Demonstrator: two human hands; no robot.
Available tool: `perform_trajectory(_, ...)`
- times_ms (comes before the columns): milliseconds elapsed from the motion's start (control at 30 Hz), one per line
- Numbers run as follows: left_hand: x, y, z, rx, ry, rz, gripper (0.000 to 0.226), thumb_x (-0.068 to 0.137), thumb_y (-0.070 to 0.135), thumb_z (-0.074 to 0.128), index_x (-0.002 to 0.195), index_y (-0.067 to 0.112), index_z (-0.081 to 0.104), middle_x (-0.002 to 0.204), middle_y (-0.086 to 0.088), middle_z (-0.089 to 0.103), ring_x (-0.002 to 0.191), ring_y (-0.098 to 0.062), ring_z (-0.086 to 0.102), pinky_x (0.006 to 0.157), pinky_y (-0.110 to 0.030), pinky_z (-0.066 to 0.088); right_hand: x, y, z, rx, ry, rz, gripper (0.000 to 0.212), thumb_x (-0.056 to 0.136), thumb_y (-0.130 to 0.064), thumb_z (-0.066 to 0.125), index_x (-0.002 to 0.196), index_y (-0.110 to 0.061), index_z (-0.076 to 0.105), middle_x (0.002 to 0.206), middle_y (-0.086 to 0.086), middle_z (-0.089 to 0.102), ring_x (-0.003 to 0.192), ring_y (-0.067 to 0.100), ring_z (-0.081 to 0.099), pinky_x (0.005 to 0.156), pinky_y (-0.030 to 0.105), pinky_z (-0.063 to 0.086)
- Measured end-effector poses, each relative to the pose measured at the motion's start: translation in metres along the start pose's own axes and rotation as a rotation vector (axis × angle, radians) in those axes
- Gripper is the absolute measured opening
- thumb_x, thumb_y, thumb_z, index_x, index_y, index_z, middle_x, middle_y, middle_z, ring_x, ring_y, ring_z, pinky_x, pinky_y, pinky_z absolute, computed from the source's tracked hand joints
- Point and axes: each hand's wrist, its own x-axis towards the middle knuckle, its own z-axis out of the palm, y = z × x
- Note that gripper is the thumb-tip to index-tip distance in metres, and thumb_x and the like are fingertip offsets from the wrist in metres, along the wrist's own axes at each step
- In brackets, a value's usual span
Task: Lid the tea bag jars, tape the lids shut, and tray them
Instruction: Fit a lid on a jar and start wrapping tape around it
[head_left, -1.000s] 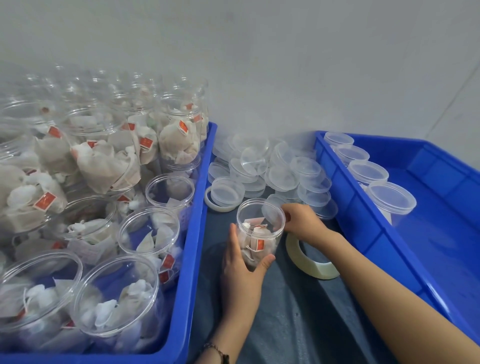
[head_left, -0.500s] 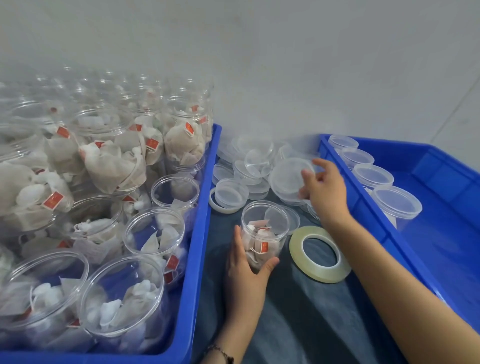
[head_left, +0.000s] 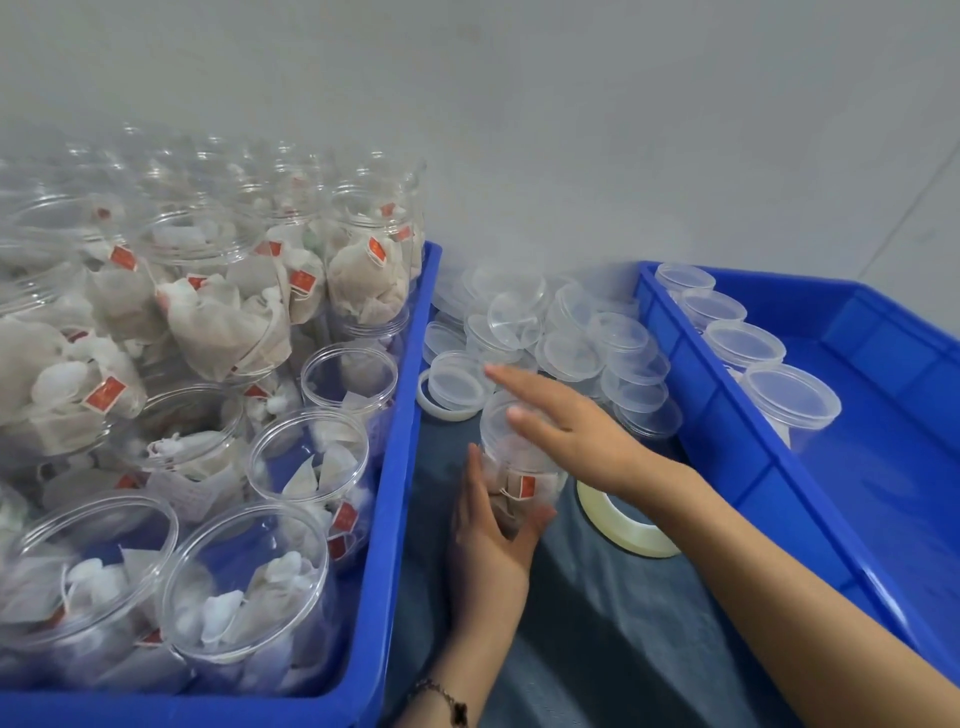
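Clear round jar (head_left: 511, 467), flat palm (head_left: 566, 431) atop

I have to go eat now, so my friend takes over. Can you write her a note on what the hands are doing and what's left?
Left hand grips the jar standing on the cloth between the trays. Right hand lies flat over the jar's top, fingers straight; whether a lid is under it, I cannot tell.
Loose lids are piled behind the jar; the tape roll lies to its right.
Done: four lidded jars stand in the right tray.
Left: tape this jar, tray it, then the many open jars in the left tray.
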Motion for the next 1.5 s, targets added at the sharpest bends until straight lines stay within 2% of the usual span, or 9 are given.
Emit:
perform_trajectory(200, 0.002, -0.006, 0.004, 0.006, -0.028, -0.008, 0.089, 0.073, 0.035, 0.076, 0.146, 0.026, 0.025, 0.135, 0.0, 0.05, 0.117, -0.013, 0.05, 0.095, -0.032, 0.044, -0.01, -0.008, 0.015, -0.513, 0.034, 0.053, 0.053, 0.086, -0.06, 0.047, 0.136, -0.045, 0.04, 0.143, -0.013, 0.035, 0.125, 0.015, 0.034, 0.099, 0.027, 0.034)
perform_trajectory(400, 0.003, 0.0, 0.001, -0.062, -0.059, -0.055, 0.06, 0.074, 0.047, 0.054, 0.13, 0.033, 0.038, 0.114, 0.017, 0.055, 0.106, -0.006, 0.055, 0.077, -0.022, 0.046, 0.006, -0.045, 0.038, -0.968, 0.002, 0.45, 0.086, 0.086, -0.072, 0.024, 0.143, -0.007, 0.026, 0.126, 0.02, 0.047, 0.102, 0.036, 0.052, 0.074, 0.037, 0.046)
perform_trajectory(533, 0.001, 0.002, 0.0, -0.041, -0.072, -0.091, 0.095, 0.072, 0.035, 0.076, 0.147, 0.035, 0.018, 0.142, 0.007, 0.043, 0.125, -0.011, 0.044, 0.1, -0.03, 0.04, 0.011, -0.066, 0.0, -0.876, -0.19, 0.347, 0.023, 0.096, -0.055, 0.03, 0.078, -0.061, 0.042, 0.077, 0.002, 0.05, 0.065, 0.019, 0.048, 0.049, 0.028, 0.034)
perform_trajectory(633, 0.0, 0.004, -0.002, -0.03, -0.046, -0.049, 0.097, 0.071, 0.035, 0.078, 0.147, 0.034, 0.018, 0.146, 0.009, 0.038, 0.13, -0.008, 0.039, 0.103, -0.027, 0.037, 0.01, -0.056, -0.012, -0.812, -0.238, 0.327, 0.03, 0.09, -0.063, 0.034, 0.116, -0.068, 0.02, 0.125, 0.006, 0.048, 0.117, 0.034, 0.042, 0.084, 0.049, 0.042)
perform_trajectory(700, 0.0, 0.004, -0.002, -0.041, -0.046, -0.029, 0.09, 0.074, 0.035, 0.075, 0.146, 0.032, 0.021, 0.144, 0.008, 0.04, 0.129, -0.009, 0.041, 0.103, -0.034, 0.039, 0.012, -0.041, -0.01, -0.664, -0.376, 0.234, 0.064, 0.085, -0.069, 0.036, 0.142, -0.051, 0.013, 0.157, -0.003, 0.007, 0.144, 0.027, -0.004, 0.11, 0.059, 0.008)
perform_trajectory(933, 0.005, 0.001, -0.001, 0.0, -0.108, -0.025, 0.078, 0.076, 0.024, 0.068, 0.143, 0.026, 0.028, 0.138, 0.006, 0.047, 0.122, -0.012, 0.049, 0.096, -0.04, 0.045, 0.002, -0.017, 0.046, -0.814, 0.201, 0.2, 0.045, 0.089, -0.053, 0.035, 0.125, -0.029, 0.047, 0.122, -0.006, 0.049, 0.112, 0.022, 0.044, 0.077, 0.036, 0.035)
perform_trajectory(1133, -0.001, 0.001, 0.0, 0.021, -0.031, -0.029, 0.095, 0.073, 0.029, 0.077, 0.148, 0.023, 0.02, 0.145, -0.003, 0.04, 0.129, -0.019, 0.044, 0.101, -0.035, 0.041, -0.023, 0.018, 0.029, -0.012, 0.651, 0.266, 0.052, 0.093, -0.044, 0.042, 0.138, -0.02, 0.041, 0.138, -0.003, 0.049, 0.126, 0.01, 0.042, 0.102, 0.026, 0.032)
perform_trajectory(1300, 0.0, -0.002, 0.001, 0.075, -0.022, -0.005, 0.098, 0.072, 0.034, 0.077, 0.149, 0.023, 0.018, 0.149, -0.002, 0.036, 0.132, -0.02, 0.04, 0.098, -0.028, 0.037, -0.092, 0.074, 0.031, -0.289, 0.204, 0.582, 0.076, 0.091, -0.055, 0.042, 0.15, -0.017, 0.013, 0.156, -0.001, 0.017, 0.143, 0.016, 0.015, 0.116, 0.033, 0.015)
perform_trajectory(1500, 0.0, 0.001, 0.001, 0.026, -0.026, 0.016, 0.098, 0.074, 0.03, 0.077, 0.149, 0.023, 0.015, 0.15, -0.002, 0.032, 0.135, -0.019, 0.034, 0.103, -0.027, 0.032, -0.131, 0.077, 0.039, -0.594, 0.158, 0.436, 0.052, 0.09, -0.052, 0.049, 0.129, -0.017, 0.054, 0.139, -0.003, 0.05, 0.129, 0.015, 0.044, 0.107, 0.023, 0.025)
